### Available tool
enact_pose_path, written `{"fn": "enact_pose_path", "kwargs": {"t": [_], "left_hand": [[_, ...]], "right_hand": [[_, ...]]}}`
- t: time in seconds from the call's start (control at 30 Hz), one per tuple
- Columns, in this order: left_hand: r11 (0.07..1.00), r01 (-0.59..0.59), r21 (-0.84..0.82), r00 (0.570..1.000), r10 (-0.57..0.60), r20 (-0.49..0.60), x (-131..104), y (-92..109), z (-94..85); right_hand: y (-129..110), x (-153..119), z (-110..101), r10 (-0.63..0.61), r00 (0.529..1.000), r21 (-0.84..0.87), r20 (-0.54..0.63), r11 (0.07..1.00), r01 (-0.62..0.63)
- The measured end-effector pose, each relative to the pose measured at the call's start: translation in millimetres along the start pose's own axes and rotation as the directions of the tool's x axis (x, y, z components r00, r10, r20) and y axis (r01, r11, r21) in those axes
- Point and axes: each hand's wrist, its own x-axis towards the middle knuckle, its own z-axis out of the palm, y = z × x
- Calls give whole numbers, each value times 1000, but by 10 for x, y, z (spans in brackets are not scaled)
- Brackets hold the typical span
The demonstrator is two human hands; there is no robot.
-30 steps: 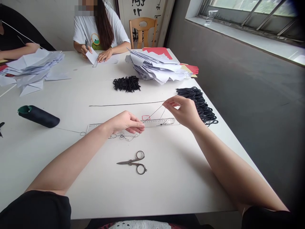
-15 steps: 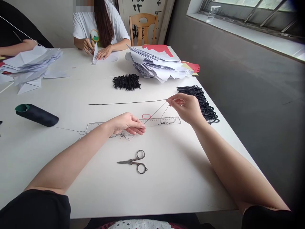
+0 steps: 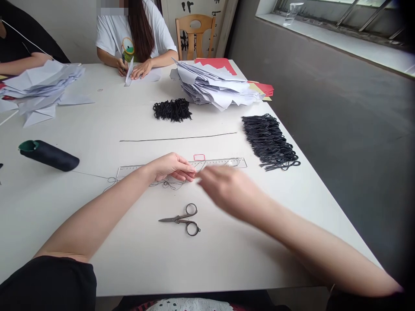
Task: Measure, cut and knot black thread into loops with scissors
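Note:
My left hand (image 3: 178,168) pinches a thin black thread between thumb and fingertips, above the clear ruler (image 3: 240,163). Close against those fingertips is my right hand (image 3: 220,183), blurred by motion, its fingers bunched together at the thread. A loop of thread (image 3: 202,165) rises just beyond the fingers. Tangled thread (image 3: 167,184) lies under my left hand and trails left to a dark spool (image 3: 55,156) on its side. Small metal scissors (image 3: 180,219) rest on the table, blades pointing left. Behind the ruler lies a straight black cord (image 3: 178,138).
Looped black cords (image 3: 269,140) are piled at the right edge, with a smaller black bundle (image 3: 172,109) farther back. Stacks of folded white paper (image 3: 210,86) stand at the back right and left. Across the table a person (image 3: 139,43) handles paper; another sits at far left.
My right hand has come down and left from beside the looped cords to my left fingertips. The stretched thread is now slack between the hands. My left hand stays almost still.

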Motion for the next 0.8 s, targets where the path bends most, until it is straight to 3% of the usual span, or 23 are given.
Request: {"fn": "enact_pose_path", "kwargs": {"t": [0.07,0.17,0.27,0.37,0.47,0.6,0.7,0.8], "left_hand": [[1000,-3,0,1000,3,-18,13,-7,2],[1000,-2,-4,1000,1,-30,29,-12,0],[1000,-5,-7,1000,5,-31,42,-15,-1],[1000,-4,-11,999,4,-38,43,-18,4],[1000,-5,-11,999,4,-43,31,-17,12],[1000,-3,-17,999,3,-49,20,-10,21],[999,5,-34,999,-6,-49,21,-6,20],[999,6,-45,999,-7,-34,24,-10,13]], "right_hand": [[-339,-99,49,-167,976,-72,140,981,179],[-627,-235,113,-217,946,-183,240,947,264],[-649,-290,74,-133,957,-268,256,942,202],[-577,-273,-5,-64,979,-298,192,947,120],[-575,-270,20,-115,979,-251,170,955,156],[-692,-343,240,-176,964,-260,202,939,226],[-770,-380,377,-197,969,-313,152,920,236],[-755,-348,358,-196,964,-291,182,925,243]]}}
